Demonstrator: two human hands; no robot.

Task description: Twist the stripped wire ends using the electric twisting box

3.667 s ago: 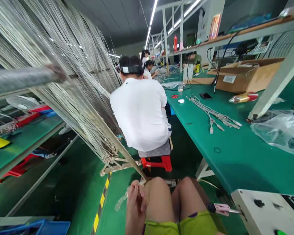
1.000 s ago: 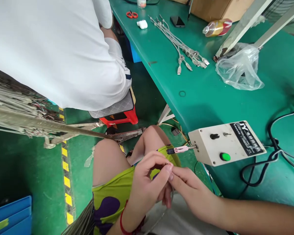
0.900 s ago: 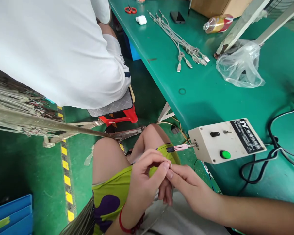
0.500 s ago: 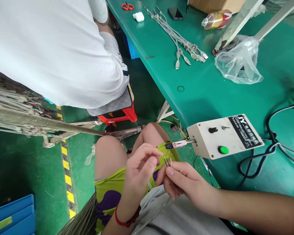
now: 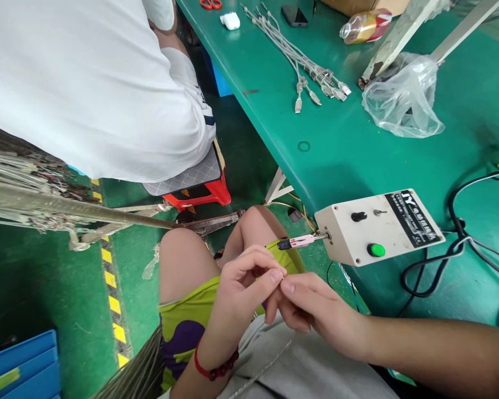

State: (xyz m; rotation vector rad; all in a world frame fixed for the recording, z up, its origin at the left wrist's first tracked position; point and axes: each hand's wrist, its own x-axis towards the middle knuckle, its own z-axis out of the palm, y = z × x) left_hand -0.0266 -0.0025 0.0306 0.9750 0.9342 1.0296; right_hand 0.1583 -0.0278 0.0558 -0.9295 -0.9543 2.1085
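two hands, left hand [image 5: 243, 288] and right hand [image 5: 311, 307], both pinched on one cable end [image 5: 281, 272] (wires hidden)

Cable factory, green workbench [image 5: 349, 149], cable bundles [image 5: 303, 72]

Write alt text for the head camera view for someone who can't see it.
Over the person's lap, the left hand and right hand pinch a thin cable end between their fingertips, just below a beige control box on a green workbench. A co-worker in white sits ahead.

Left hand [image 5: 241, 288] and right hand [image 5: 311, 307] pinch fine wires [image 5: 281, 272] (over the lap); control box [image 5: 378, 227] near.
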